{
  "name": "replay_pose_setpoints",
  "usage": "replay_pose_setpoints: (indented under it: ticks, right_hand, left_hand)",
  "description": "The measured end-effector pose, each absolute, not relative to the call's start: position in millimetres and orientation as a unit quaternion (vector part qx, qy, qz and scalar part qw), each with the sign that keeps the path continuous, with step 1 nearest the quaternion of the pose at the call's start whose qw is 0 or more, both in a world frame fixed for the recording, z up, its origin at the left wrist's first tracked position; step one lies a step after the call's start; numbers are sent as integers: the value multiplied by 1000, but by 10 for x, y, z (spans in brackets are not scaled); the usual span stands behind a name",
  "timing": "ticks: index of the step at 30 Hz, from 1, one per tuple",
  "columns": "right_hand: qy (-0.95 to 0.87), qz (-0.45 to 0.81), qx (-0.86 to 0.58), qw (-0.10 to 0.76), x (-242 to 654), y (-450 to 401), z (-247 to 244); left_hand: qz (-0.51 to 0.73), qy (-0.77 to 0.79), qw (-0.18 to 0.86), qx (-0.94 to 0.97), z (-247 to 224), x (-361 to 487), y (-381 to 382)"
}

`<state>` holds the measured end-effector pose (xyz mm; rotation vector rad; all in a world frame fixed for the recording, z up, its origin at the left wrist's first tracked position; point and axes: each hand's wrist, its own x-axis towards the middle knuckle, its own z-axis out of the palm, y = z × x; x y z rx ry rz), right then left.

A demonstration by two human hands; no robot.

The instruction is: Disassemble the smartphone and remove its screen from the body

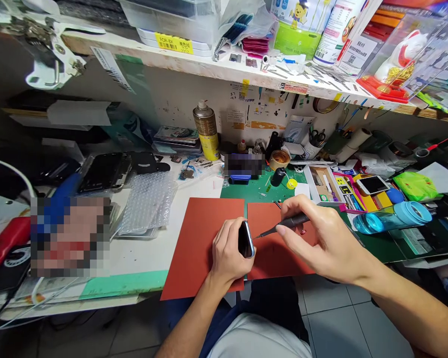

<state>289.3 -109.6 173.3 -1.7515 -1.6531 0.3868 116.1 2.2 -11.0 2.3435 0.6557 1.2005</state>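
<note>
My left hand (227, 248) wraps round a smartphone (247, 239), holding it on edge with its screen tilted and its lower end toward the right. In my right hand (321, 233) is a slim dark screwdriver (289, 223), pinched between thumb and fingers. Its thin tip points left, at or very close to the phone's bottom edge; whether they touch I cannot tell. Another thin dark tool end (277, 204) shows by the right fingers, partly hidden. Beneath both hands lie two reddish-brown mats, a left mat (194, 233) and a right mat (263, 263).
Bubble wrap (145, 201) and a dark phone part (104, 171) lie to the left. A spray can (206, 132) stands at the back. On the right are a blue bottle (393, 217), a white phone (373, 185) and a parts box (323, 184). A loaded shelf (209, 67) overhangs the bench.
</note>
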Motion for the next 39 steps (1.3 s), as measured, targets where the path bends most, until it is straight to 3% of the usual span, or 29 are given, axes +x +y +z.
replay_pose_setpoints:
  ticks: [20,27,32,39]
  right_hand:
    - [-636,173,-667,347,2910,-1114,1720]
    - [-556,154,-709,406,3021,-1352,1632]
    - [-438,89,-762,469,3238,-1593,1114]
    - [-397,-33,-842,362,3569,-1741,2]
  left_hand:
    - [430,238,213,845,-117,1159,21]
    - [426,244,208,846,-111,1154,16]
    - [419,244,221,846,-91,1120,39]
    - [407,242,220,853,-26,1066,97]
